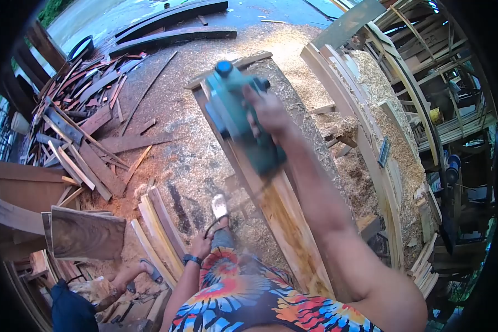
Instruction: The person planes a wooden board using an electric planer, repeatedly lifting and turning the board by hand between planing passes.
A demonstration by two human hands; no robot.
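My right hand (270,113) is wrapped round the handle of a green electric planer (232,113) with a blue front knob; motion blurs both. The planer rests on the far part of a long wooden plank (293,232), which lies on a bench and runs back toward my body. Down by my hip, my left hand (201,244), with a dark watch on its wrist, is closed on a black power cord (210,226). That cord loops up past my leg toward the plank.
Scrap wood (88,110) is heaped at left. Long curved boards (371,144) lie at right, among wood shavings (199,155). Dark beams (177,33) lie at the back. Another person's leg (128,276) shows at lower left, near upright boards (86,232).
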